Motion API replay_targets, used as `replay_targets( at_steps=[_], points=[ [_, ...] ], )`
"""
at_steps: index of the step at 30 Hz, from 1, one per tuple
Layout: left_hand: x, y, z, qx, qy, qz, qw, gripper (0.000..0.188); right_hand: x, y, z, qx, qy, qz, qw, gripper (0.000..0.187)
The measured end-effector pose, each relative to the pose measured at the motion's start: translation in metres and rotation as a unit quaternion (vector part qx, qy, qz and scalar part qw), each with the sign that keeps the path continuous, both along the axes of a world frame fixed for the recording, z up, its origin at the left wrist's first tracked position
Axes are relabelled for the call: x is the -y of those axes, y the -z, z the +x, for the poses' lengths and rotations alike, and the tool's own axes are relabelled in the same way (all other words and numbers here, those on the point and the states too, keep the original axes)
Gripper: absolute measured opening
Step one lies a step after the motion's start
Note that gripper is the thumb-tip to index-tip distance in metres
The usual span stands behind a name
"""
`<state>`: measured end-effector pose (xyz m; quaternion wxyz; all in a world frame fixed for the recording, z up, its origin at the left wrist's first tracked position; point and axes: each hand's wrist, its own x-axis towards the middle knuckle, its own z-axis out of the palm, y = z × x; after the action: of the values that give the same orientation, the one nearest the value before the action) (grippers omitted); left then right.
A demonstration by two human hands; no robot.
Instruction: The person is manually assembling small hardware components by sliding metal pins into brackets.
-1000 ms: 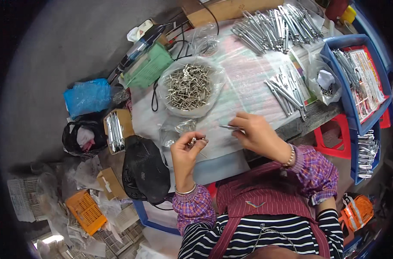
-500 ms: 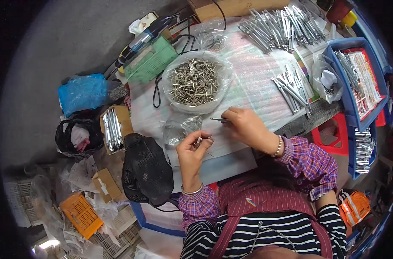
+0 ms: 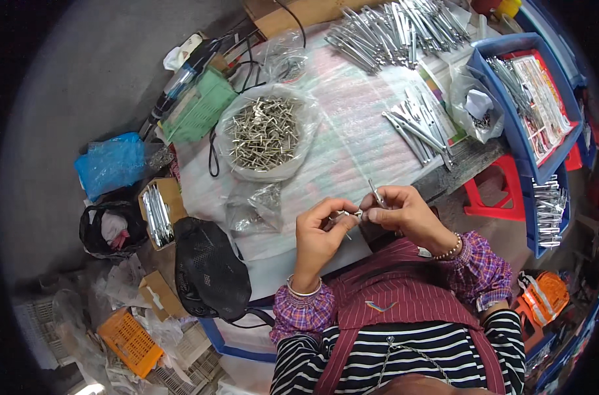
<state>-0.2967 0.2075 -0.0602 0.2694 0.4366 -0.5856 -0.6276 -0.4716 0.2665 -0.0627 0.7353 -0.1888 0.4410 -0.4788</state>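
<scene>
My left hand [image 3: 318, 236] is closed, pinching small silver metal pins [image 3: 343, 217] between thumb and fingers. Close against it, fingertips nearly touching, my right hand [image 3: 410, 216] grips a slim silver metal bar [image 3: 375, 189] whose end points up and away from me. Where the pins and the bar meet is partly covered by fingers. Beyond my left hand stands an open clear plastic bag [image 3: 306, 141] heaped with T-shaped metal pins [image 3: 263, 135]. To the right lies a small group of similar slim metal bars [image 3: 418, 131], with a larger pile of them [image 3: 405, 33] at the far edge.
A crumpled clear bag [image 3: 254, 205] and a black mesh bag [image 3: 210, 266] lie on the left. Beyond them are a carton of metal bars [image 3: 158, 214] and a green basket [image 3: 200, 105]. Blue trays [image 3: 487, 62] and a red stool [image 3: 497, 194] stand on the right.
My hands have come together, nearer to my body. The bar in my right hand has turned from sideways to pointing away from me. The whole view has shifted slightly.
</scene>
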Motion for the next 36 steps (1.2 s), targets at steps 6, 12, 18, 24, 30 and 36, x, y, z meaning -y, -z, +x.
replay_targets(
  at_steps=[6, 12, 18, 24, 30, 36],
  points=[
    [-0.002, -0.004, -0.004, 0.027, 0.018, 0.020, 0.999, 0.014, -0.007, 0.005, -0.007, 0.006, 0.019, -0.006, 1.000, 0.020],
    [-0.004, -0.012, -0.014, 0.009, 0.027, 0.015, 0.999, 0.010, -0.008, 0.009, -0.008, 0.030, -0.001, 0.010, 1.000, 0.020],
    [-0.003, -0.013, -0.013, 0.056, 0.060, -0.031, 0.996, 0.011, -0.009, 0.013, -0.005, 0.013, 0.007, -0.006, 1.000, 0.020],
    [-0.003, -0.009, -0.012, 0.039, 0.065, -0.046, 0.996, 0.011, -0.010, 0.007, -0.003, -0.009, 0.022, -0.024, 0.999, 0.021],
    [-0.001, -0.015, -0.011, 0.073, 0.075, -0.064, 0.992, 0.012, -0.009, 0.010, 0.000, -0.017, 0.030, -0.041, 0.999, 0.021],
    [0.000, -0.020, -0.015, 0.081, 0.096, -0.134, 0.983, 0.012, -0.009, 0.013, 0.002, -0.025, 0.052, -0.063, 0.996, 0.021]
  ],
)
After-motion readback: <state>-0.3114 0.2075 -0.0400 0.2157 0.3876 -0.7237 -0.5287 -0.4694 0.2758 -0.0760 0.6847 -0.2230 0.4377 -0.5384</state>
